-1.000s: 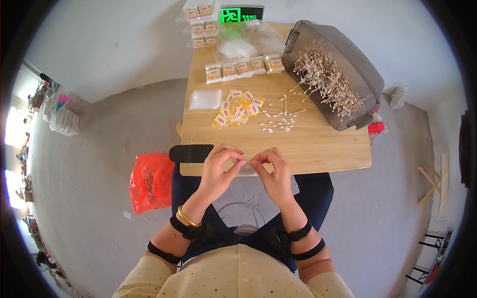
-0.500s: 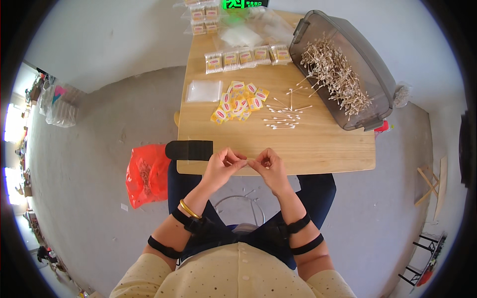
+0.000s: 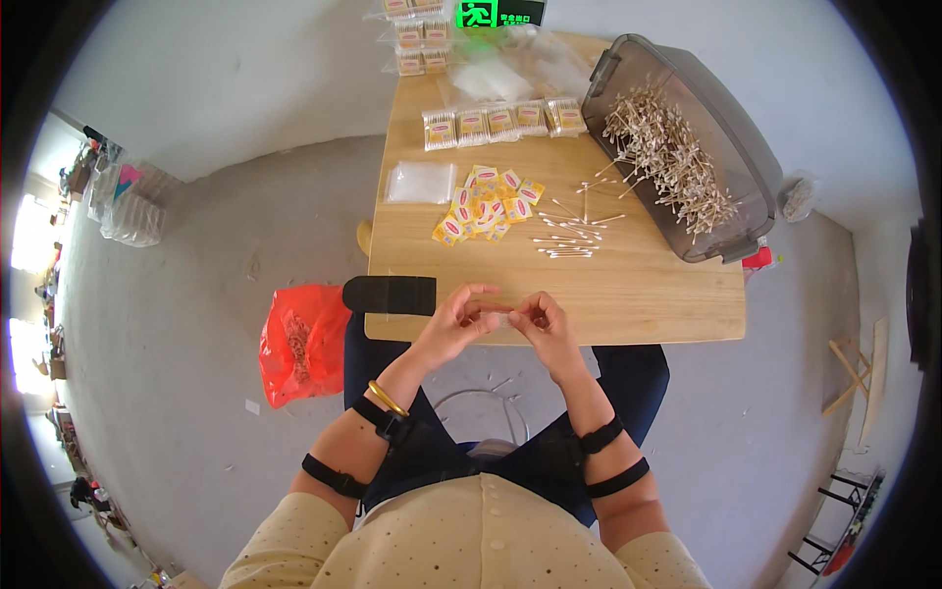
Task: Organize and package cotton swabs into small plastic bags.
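Over the table's near edge, my two hands meet around a small, clear plastic bag (image 3: 504, 320), partly hidden by the fingers. My right hand (image 3: 548, 332) pinches its right side between thumb and fingertips. The other side lies between the thumb and a lower finger of my left hand (image 3: 453, 326), whose index finger is lifted away. Ahead of them lie a heap of yellow-and-white printed cards (image 3: 483, 208), a stack of clear plastic bags (image 3: 420, 184) and several loose cotton swabs (image 3: 569, 239).
A grey bin (image 3: 738, 133) of cotton swabs lies tipped at the table's right. Filled swab packs (image 3: 502, 123) line up behind the cards, with clear plastic bags (image 3: 520, 69) beyond. A black strap-like pad (image 3: 391, 294) crosses the table's left edge. Beside the table, a red plastic bag (image 3: 302, 344) rests on the floor.
My left index finger has lifted and stretched out, and the hands have come slightly apart, showing more of the clear plastic. The whole view has shifted a little.
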The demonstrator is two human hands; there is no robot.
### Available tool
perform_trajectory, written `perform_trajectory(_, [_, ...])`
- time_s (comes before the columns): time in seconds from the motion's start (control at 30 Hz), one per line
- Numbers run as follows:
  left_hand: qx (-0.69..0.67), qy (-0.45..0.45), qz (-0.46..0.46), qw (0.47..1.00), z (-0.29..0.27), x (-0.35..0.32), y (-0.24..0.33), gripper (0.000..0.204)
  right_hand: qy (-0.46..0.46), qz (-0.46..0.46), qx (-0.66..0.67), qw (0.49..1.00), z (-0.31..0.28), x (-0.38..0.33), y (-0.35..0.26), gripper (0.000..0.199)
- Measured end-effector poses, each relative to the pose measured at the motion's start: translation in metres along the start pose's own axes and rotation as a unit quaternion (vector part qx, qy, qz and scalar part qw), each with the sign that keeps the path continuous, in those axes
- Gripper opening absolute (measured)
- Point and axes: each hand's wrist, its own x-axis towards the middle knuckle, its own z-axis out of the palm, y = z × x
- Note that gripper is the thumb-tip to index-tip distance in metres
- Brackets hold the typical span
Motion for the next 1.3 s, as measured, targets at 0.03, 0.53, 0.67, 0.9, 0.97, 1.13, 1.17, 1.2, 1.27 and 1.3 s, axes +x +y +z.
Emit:
perform_trajectory(0.03, [0.064,0.001,0.036,0.997,0.003,-0.005,0.003,0.051,0.002,-0.007,0.053,0.999,0.000,-0.003,-0.003,0.016])
perform_trajectory(0.53, [-0.045,0.045,0.152,0.986,0.037,-0.090,0.092,0.028,-0.016,-0.182,-0.066,0.981,-0.002,-0.093,-0.065,0.015])
perform_trajectory(0.67, [0.141,0.051,0.233,0.961,0.054,-0.119,0.126,0.028,-0.011,-0.220,-0.069,0.973,0.007,-0.117,-0.088,0.013])
perform_trajectory(0.9, [0.245,0.042,0.353,0.902,0.070,-0.149,0.156,0.030,-0.029,-0.235,0.031,0.971,0.010,-0.136,-0.097,0.012])
perform_trajectory(0.97, [0.253,0.037,0.393,0.883,0.076,-0.152,0.161,0.030,-0.052,-0.232,0.072,0.969,0.014,-0.139,-0.099,0.012])
perform_trajectory(1.13, [0.301,0.030,0.423,0.854,0.081,-0.160,0.167,0.032,-0.120,-0.240,0.121,0.956,0.012,-0.139,-0.089,0.026])
perform_trajectory(1.17, [0.303,0.029,0.428,0.851,0.083,-0.161,0.168,0.032,-0.110,-0.259,0.075,0.957,0.010,-0.140,-0.090,0.031])
perform_trajectory(1.2, [0.305,0.035,0.438,0.845,0.080,-0.164,0.169,0.032,-0.108,-0.278,0.034,0.954,0.016,-0.141,-0.101,0.036])
perform_trajectory(1.27, [0.298,0.040,0.464,0.833,0.079,-0.164,0.171,0.033,-0.080,-0.308,-0.024,0.948,0.015,-0.149,-0.124,0.046])
perform_trajectory(1.3, [0.309,0.043,0.462,0.830,0.079,-0.165,0.175,0.033,-0.060,-0.320,-0.037,0.945,0.012,-0.155,-0.135,0.050])
